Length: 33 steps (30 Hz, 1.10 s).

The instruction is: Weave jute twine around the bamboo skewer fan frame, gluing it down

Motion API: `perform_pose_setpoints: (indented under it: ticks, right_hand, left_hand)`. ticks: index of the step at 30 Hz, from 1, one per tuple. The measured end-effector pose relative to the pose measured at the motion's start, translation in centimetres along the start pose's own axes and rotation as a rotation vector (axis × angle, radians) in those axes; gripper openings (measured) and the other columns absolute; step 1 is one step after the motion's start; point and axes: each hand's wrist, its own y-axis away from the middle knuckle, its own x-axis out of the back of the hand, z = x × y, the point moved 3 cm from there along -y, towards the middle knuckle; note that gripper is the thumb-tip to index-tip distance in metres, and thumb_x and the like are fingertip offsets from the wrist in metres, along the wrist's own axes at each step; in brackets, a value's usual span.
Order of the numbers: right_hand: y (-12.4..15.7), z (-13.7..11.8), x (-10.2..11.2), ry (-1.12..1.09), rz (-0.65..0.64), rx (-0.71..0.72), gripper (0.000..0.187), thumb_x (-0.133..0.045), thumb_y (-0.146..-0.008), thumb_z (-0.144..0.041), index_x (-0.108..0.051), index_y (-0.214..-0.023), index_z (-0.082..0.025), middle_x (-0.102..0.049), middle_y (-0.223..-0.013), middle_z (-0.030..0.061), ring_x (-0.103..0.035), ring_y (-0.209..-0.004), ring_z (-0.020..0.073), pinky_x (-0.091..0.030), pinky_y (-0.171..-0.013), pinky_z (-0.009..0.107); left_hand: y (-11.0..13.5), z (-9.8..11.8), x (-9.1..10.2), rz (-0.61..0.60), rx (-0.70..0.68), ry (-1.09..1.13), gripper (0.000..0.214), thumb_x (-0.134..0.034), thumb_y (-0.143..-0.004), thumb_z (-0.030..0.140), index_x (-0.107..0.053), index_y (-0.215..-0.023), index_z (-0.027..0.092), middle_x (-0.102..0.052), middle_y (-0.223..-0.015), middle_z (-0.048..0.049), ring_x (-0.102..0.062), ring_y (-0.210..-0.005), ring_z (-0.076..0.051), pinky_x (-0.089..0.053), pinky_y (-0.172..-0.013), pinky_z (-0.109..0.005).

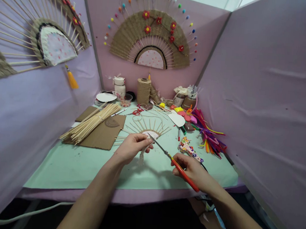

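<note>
My left hand (131,146) is closed in a pinch on a strand of jute twine (142,155) that hangs from a small fan of wooden sticks (148,128) with a pale half-round centre, lying on the mint table cover. My right hand (191,170) is closed round the red handles of a pair of scissors (173,160). The scissors' metal blades reach up and left to the twine at my left fingertips.
A bundle of wooden skewers (92,124) lies on brown cardboard (101,135) at the left. A twine spool (143,89), jars, a white jar (119,84) and coloured pipe cleaners (209,135) stand behind and right. Finished fans (152,40) hang on pink partition walls. The table's front edge (125,193) is near.
</note>
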Motion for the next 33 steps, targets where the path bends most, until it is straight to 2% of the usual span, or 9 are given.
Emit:
perform_pose_setpoints:
  ticks: [7, 13, 20, 25, 33]
  right_hand:
    - [0.2, 0.5, 0.0, 0.033, 0.033, 0.021, 0.023, -0.066, -0.073, -0.035, -0.049, -0.07, -0.02, -0.052, -0.065, -0.0042, -0.046, -0.062, 0.0117, -0.033, -0.058, 0.024]
    - [0.4, 0.4, 0.0, 0.009, 0.063, 0.028, 0.026, -0.068, -0.069, -0.034, -0.046, -0.068, -0.02, -0.044, -0.064, -0.0055, -0.038, -0.06, 0.0107, -0.029, -0.056, 0.023]
    - [0.8, 0.2, -0.5, -0.004, 0.046, -0.023, 0.023, -0.066, -0.064, -0.024, -0.045, -0.071, -0.022, -0.04, -0.064, -0.0067, -0.033, -0.059, 0.01, -0.028, -0.053, 0.023]
    - [0.9, -0.1, -0.7, -0.023, 0.031, -0.042, 0.024, -0.066, -0.066, -0.027, -0.043, -0.071, -0.022, -0.039, -0.065, -0.0062, -0.034, -0.06, 0.0103, -0.028, -0.054, 0.023]
    - [1.3, 0.4, -0.5, 0.026, 0.026, -0.041, 0.026, -0.062, -0.072, -0.035, -0.04, -0.067, -0.021, -0.044, -0.064, -0.0052, -0.037, -0.061, 0.0108, -0.029, -0.055, 0.024]
  left_hand:
    - [0.3, 0.3, -0.2, -0.05, 0.027, 0.005, 0.029, -0.074, -0.071, 0.042, -0.067, -0.066, 0.014, -0.069, -0.071, -0.0059, -0.057, -0.058, -0.012, -0.042, -0.058, -0.024]
    - [0.1, 0.3, -0.3, -0.043, 0.039, 0.046, 0.031, -0.071, -0.072, 0.046, -0.067, -0.07, 0.015, -0.068, -0.071, -0.0052, -0.058, -0.058, -0.012, -0.046, -0.06, -0.025]
    - [0.3, 1.0, -0.7, -0.076, 0.029, -0.069, 0.027, -0.068, -0.072, 0.042, -0.067, -0.065, 0.016, -0.066, -0.068, -0.0043, -0.057, -0.058, -0.013, -0.043, -0.055, -0.023]
    - [0.6, 1.4, -1.1, -0.09, 0.026, -0.118, 0.026, -0.065, -0.074, 0.04, -0.068, -0.064, 0.016, -0.066, -0.068, -0.0043, -0.058, -0.058, -0.013, -0.044, -0.056, -0.024]
    - [0.5, 0.6, -1.6, -0.131, 0.031, -0.111, 0.024, -0.065, -0.076, 0.037, -0.068, -0.064, 0.016, -0.068, -0.069, -0.005, -0.059, -0.061, -0.013, -0.046, -0.06, -0.023]
